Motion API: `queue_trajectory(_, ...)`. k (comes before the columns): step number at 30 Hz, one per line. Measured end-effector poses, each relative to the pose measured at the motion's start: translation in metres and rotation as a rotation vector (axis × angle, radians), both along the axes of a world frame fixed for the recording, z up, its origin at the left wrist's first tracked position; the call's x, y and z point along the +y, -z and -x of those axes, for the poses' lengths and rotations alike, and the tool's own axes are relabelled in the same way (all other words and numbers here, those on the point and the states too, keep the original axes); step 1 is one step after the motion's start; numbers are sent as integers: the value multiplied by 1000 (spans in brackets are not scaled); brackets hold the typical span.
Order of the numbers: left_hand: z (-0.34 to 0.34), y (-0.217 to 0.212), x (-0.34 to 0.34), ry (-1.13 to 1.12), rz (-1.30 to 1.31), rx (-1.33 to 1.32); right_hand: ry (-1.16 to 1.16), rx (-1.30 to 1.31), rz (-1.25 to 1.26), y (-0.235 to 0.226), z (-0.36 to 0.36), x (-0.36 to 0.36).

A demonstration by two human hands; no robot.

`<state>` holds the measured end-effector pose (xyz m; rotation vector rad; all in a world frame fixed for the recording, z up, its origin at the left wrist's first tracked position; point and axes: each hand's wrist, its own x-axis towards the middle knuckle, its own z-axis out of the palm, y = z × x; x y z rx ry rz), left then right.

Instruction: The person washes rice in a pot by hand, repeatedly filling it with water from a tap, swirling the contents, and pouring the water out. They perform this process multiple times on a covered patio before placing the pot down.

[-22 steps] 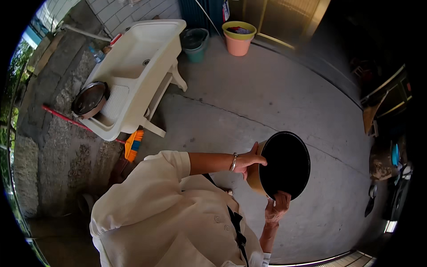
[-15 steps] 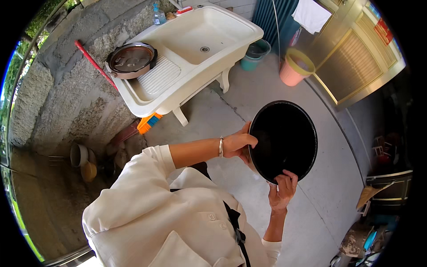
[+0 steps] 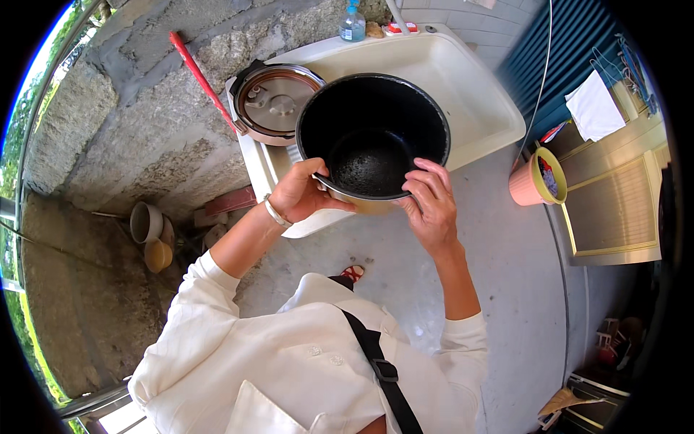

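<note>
A deep cooker inner pot point(image 3: 370, 137), black inside with wet-looking specks on its bottom, is held over the front of the sink, mouth tilted toward me. My left hand point(image 3: 298, 194) grips its near left rim, thumb over the edge and fingers beneath. On the near right rim, my right hand point(image 3: 431, 205) has its fingers over the edge and its thumb below. Just left of the pot, a round cooker lid point(image 3: 278, 101) with a brown sealing ring lies on the drainboard side of the white sink point(image 3: 473, 119).
A blue pump bottle point(image 3: 352, 25) and a red-and-white item point(image 3: 401, 29) stand along the sink's back edge. To the right are a pink bin point(image 3: 525, 186) and a metal door point(image 3: 614, 202). A red pole point(image 3: 199, 76) leans on the rough wall; bowls point(image 3: 147, 222) sit lower left.
I have turned toward the sink, and both hands have brought the pot from over the floor to the sink's front. My right hand has shifted along its rim.
</note>
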<state>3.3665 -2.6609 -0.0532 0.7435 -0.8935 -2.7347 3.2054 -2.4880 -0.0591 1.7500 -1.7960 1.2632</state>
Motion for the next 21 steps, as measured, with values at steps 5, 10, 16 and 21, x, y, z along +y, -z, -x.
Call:
queue_trajectory(5, -18, 13, -34, -44, -92, -61, -133, -112, -44, 14, 3, -51)
queue_trajectory(10, -21, 20, -49, -27, -150, -58, -187, -138, -64, 30, 8, -74)
queue_trajectory(16, -20, 19, -50, -55, -126, -157, -213, -150, -83, 52, 14, -84)
queue_trajectory(21, -15, 25, -46, -95, -86, -220, -229, -157, -90, 57, 18, -81)
